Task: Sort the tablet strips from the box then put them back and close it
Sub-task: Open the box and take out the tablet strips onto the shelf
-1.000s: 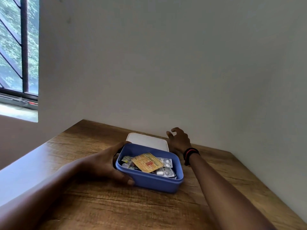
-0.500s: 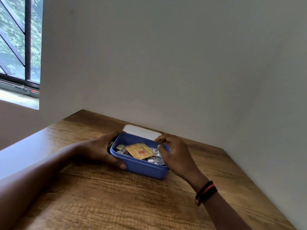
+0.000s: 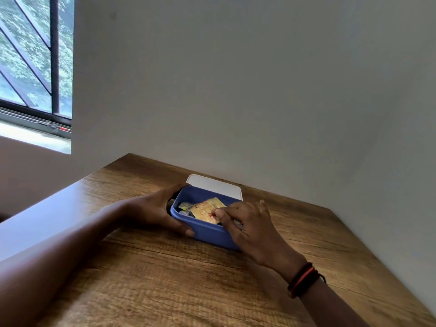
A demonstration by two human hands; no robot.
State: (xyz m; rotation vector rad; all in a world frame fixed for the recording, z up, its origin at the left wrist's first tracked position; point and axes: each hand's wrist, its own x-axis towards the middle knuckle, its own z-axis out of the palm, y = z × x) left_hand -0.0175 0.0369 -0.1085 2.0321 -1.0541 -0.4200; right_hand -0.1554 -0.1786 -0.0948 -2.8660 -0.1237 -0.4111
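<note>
wooden surface (image 3: 165, 279) by the wall; open blue box (image 3: 207, 232) with lid (image 3: 219, 186) behind. left hand (image 3: 151, 211) grips the box's side. right hand (image 3: 250, 223), a moment ago at the rim, now pinches the gold strip (image 3: 203, 208) inside: sorting begins.

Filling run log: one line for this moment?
left hand: steadies blue box | right hand: fingertips on yellow strip | white lid: off, behind box

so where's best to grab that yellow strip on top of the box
Pinch the yellow strip by its near right corner, coming from above on the right hand side. It lies flat on the pile inside the blue box, and the walls block a side approach.
</note>
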